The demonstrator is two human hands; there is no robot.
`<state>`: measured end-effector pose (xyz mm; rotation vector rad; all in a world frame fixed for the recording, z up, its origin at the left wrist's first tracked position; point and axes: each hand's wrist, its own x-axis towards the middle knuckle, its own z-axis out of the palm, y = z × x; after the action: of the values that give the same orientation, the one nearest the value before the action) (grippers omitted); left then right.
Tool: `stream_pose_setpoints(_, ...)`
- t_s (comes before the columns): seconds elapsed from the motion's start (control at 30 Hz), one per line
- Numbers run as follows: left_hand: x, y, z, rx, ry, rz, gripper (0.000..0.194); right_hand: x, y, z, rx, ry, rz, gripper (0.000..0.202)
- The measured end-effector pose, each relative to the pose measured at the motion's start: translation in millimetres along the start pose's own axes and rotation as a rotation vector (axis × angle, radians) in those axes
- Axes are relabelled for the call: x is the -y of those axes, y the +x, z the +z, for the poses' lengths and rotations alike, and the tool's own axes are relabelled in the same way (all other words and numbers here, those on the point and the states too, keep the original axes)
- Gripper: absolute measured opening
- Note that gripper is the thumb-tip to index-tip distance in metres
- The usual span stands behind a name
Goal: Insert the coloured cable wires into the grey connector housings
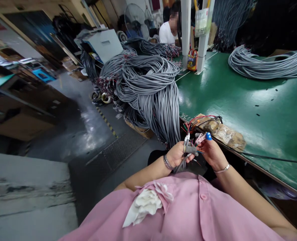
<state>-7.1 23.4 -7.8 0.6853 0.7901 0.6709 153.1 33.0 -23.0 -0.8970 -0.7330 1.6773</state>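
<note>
My left hand [177,154], with grey coverings on its fingers, is closed round grey cables [179,165] near their stripped ends. Thin coloured wires [192,143] fan out beside its fingertips, and white-wrapped cable ends [187,138] stick up above it. My right hand [213,154] is just to the right, its thumb capped in blue and its fingers curled close to the wires. At its fingertips shows a small pink-and-white piece [200,138]; whether it is held or wrapped on a finger is unclear. On the bench edge beyond lies a tape-wrapped block [230,135] with red and black leads.
Large bundles of grey cable [150,75] hang over the left end of the green bench [238,103]. Another cable coil [266,65] rests at the back right. White posts [201,50] rise from the bench, and a person in white [166,33] sits behind. A black cord [276,159] crosses the front.
</note>
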Motion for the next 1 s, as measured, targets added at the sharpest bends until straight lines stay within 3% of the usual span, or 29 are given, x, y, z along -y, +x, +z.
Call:
stream_pose_setpoints(0.27,4.9,3.6,1.6,0.013,0.055,-0.030,0.025,-5.9,2.3,1.4,-0.056,-0.015,-0.058,0.045)
stream_pose_setpoints(0.6,9.4,-13.2,3.9,-0.027,0.064,0.025,0.024,2.3,-5.2,-0.6,0.064,0.115,0.095,0.048)
stream_pose_setpoints(0.67,12.3,-19.1,8.0,-0.062,0.079,0.047,0.025,4.3,-7.2,1.3,0.061,0.102,0.099,0.041)
stream_pose_setpoints(0.8,15.8,-23.8,15.5,-0.147,0.053,0.097,0.028,-1.1,-9.3,1.0,0.004,0.053,0.038,0.027)
stream_pose_setpoints(0.93,14.6,-21.4,17.0,-0.163,0.019,0.147,0.027,-11.6,-9.0,-5.3,-0.135,-0.108,-0.187,0.030)
stream_pose_setpoints(1.0,14.1,-19.4,15.9,-0.149,0.008,0.151,0.027,-13.4,-7.5,-6.1,-0.135,-0.120,-0.216,0.032)
